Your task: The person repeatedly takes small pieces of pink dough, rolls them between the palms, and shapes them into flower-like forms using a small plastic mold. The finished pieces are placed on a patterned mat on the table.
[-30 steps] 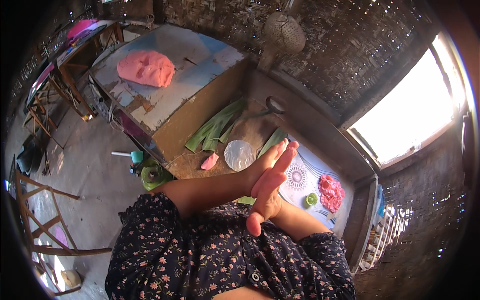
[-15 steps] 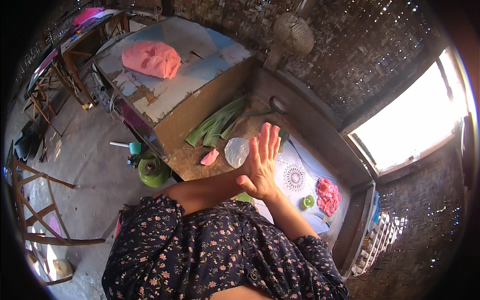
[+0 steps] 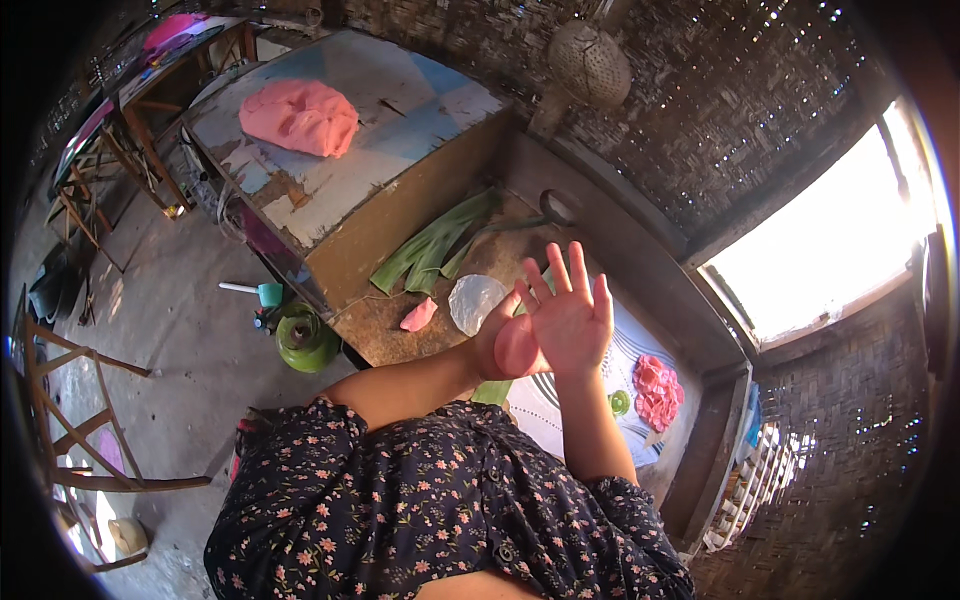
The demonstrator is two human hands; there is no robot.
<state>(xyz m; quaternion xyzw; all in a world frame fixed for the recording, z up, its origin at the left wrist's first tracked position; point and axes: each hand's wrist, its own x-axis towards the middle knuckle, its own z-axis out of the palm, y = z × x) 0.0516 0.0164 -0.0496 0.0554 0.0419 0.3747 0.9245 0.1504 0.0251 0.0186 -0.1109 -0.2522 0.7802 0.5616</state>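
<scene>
Just right of the crinkled, round sheet of clear plastic (image 3: 477,302), the left hand (image 3: 496,328) bears a smooth, flat, pink disc of what looks like soft dough (image 3: 517,347); its fingers are partly hidden, so I cannot tell whether they grip it. The right hand (image 3: 575,325), farther right of the plastic, is spread wide with its palm bare, and whether it touches the disc is unclear. The disc could thin or tear if pressed unevenly, cling to a palm if tacky, or slide off if the left hand tilts, dropping onto the brown counter (image 3: 375,337) under the plastic. Left of the plastic, a small pink dough-like lump (image 3: 418,315) could pick up grit from that bare surface. Well to the right of the plastic, a ruffled pink heap (image 3: 658,393) sits beside a small round green container (image 3: 619,403), which a careless right forearm could knock. Far up and left of the plastic, a large pink dough-like mass (image 3: 298,118) lies uncovered on a box top of peeling white and blue (image 3: 425,110), whose flakes could stick to it
</scene>
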